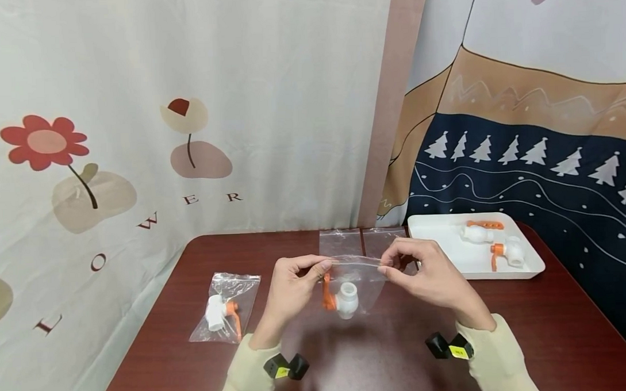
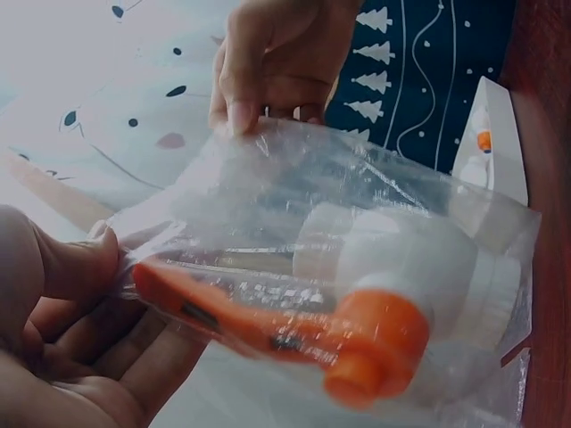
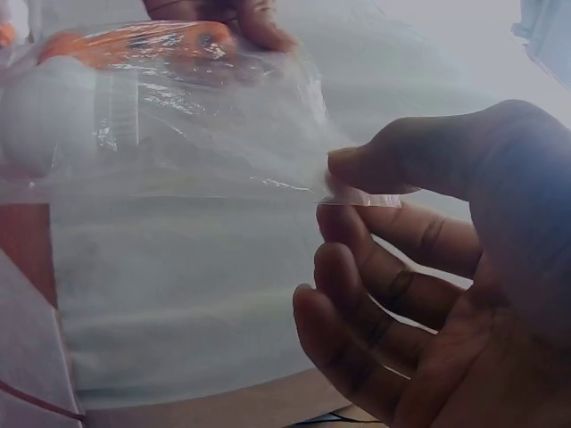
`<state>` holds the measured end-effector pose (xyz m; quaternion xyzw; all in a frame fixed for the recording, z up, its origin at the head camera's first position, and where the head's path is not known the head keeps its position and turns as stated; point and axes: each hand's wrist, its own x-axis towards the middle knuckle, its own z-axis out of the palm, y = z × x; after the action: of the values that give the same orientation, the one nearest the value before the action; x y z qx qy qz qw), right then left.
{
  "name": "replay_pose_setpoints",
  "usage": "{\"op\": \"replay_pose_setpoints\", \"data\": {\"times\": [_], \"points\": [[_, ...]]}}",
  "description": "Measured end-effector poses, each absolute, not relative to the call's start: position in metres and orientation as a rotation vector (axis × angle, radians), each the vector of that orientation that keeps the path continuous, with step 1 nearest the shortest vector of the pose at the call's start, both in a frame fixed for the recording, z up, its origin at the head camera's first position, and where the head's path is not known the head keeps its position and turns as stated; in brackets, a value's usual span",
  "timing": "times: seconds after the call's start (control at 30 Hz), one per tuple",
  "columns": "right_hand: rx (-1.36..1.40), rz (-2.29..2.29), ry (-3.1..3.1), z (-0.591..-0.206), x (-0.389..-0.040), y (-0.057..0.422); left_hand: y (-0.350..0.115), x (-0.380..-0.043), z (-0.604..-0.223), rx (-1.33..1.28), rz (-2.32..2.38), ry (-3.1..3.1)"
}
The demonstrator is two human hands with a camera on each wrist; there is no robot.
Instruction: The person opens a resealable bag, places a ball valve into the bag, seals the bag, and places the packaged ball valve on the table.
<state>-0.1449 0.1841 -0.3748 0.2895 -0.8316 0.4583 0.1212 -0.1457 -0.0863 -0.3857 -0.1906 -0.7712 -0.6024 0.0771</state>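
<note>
Between both hands hangs a clear plastic bag (image 1: 372,291), its top edge stretched sideways above the table. A white plastic ball valve (image 1: 348,302) with an orange lever handle (image 2: 241,316) lies inside it. My left hand (image 1: 291,288) pinches the left end of the bag's top edge between thumb and fingers, close to the handle's tip. At the other end, my right hand (image 1: 433,274) pinches the edge between thumb and index finger. In the right wrist view, the remaining fingers of the right hand (image 3: 419,267) are loosely bent below the film.
A white tray (image 1: 445,265) at the back right holds two white valves (image 1: 513,252) with orange handles. Another valve in a clear bag (image 1: 219,314) lies on the table's left side. Flat clear bags (image 1: 340,240) lie at the back edge, before a printed curtain (image 1: 300,132).
</note>
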Motion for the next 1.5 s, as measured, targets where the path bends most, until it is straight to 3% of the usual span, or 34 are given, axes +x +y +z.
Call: {"op": "replay_pose_setpoints", "data": {"times": [0.67, 1.5], "points": [[0.923, 1.222, -2.331, -0.384, -0.136, 0.148, -0.053, -0.134, -0.397, -0.64, -1.753, -2.299], [0.933, 1.189, -2.285, -0.381, -0.139, 0.156, -0.071, -0.134, -0.387, -0.594, -1.762, -2.206]]}}
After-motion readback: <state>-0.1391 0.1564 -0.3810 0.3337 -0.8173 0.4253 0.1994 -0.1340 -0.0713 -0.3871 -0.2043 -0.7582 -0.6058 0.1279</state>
